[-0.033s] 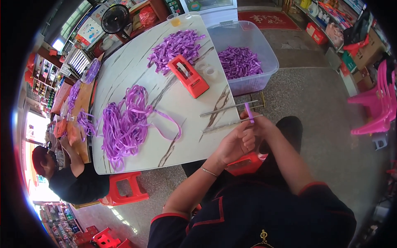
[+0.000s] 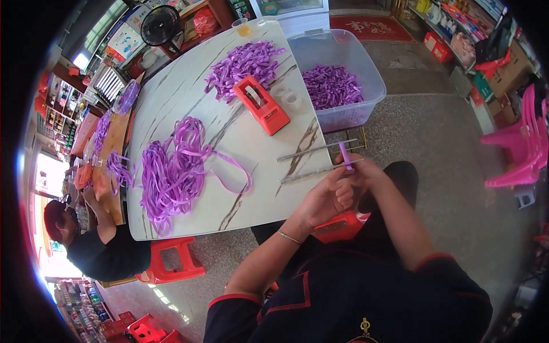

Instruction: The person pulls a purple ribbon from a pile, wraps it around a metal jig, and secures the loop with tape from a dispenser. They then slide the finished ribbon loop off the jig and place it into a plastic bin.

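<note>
Two thin metal rods point(image 2: 306, 150) stick out past the right edge of the marble-patterned table. A short purple ribbon point(image 2: 344, 153) spans both rods near their outer ends. At the ribbon's near end, my left hand point(image 2: 329, 199) is closed, its fingers curled and its thumb and forefinger pinching the ribbon. Close against it, my right hand point(image 2: 366, 173) is also closed at the same end, its fingertips partly hidden behind the rod and the left hand. A heap of long purple ribbons point(image 2: 171, 171) lies on the table to the left.
A red tape dispenser point(image 2: 262, 106) stands on the table point(image 2: 223, 131) beside a pile of short purple ribbon pieces point(image 2: 243, 66). A clear plastic bin point(image 2: 349, 117) holds more pieces. A co-worker point(image 2: 106, 246) sits left near a red stool point(image 2: 174, 260). Pink chairs point(image 2: 520, 140) stand right.
</note>
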A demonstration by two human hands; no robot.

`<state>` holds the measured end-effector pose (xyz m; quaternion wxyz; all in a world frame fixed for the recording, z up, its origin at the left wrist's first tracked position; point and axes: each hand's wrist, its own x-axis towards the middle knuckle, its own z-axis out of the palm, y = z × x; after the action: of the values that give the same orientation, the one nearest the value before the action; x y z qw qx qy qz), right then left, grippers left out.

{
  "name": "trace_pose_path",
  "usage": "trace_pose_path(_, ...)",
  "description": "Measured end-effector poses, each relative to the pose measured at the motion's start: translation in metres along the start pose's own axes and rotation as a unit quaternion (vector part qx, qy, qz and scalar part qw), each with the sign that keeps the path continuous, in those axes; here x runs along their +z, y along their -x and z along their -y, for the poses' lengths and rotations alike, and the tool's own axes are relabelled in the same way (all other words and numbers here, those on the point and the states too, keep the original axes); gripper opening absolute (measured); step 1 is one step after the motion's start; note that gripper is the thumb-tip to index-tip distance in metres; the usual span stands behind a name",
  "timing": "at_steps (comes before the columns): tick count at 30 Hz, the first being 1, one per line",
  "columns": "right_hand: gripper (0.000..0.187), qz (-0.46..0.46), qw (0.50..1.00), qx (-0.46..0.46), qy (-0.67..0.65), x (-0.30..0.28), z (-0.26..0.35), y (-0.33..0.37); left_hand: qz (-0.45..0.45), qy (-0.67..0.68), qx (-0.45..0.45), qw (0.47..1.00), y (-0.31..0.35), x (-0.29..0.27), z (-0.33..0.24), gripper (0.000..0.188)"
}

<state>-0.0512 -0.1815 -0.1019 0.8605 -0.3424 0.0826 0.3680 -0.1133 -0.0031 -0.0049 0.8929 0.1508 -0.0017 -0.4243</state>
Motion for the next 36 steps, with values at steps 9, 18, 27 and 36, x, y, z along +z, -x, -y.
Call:
trace_pose_path(9, 0.036, -0.366, 0.573, -0.272, 0.680, 0.120, 0.031, 0.057, -0.007, -0.014, -0.001, 1.000, 0.003, -0.003, -0.001, 0.041)
trace_pose_path(18, 0.023, -0.283, 0.710, -0.249, 0.595, 0.070, 0.046, 0.042, 0.008, 0.000, -0.004, 1.000, 0.000, -0.003, -0.001, 0.039)
trace_pose_path(27, 0.023, -0.078, 0.995, 0.008, 0.056, 0.001, 0.010, -0.002, 0.010, 0.012, -0.002, 1.000, 0.001, -0.001, 0.000, 0.037)
trace_pose_path(36, 0.022, 0.024, 0.999, -0.036, -0.007, 0.040, -0.021, -0.003, 0.009, -0.001, 0.003, 1.000, 0.002, -0.001, 0.000, 0.039)
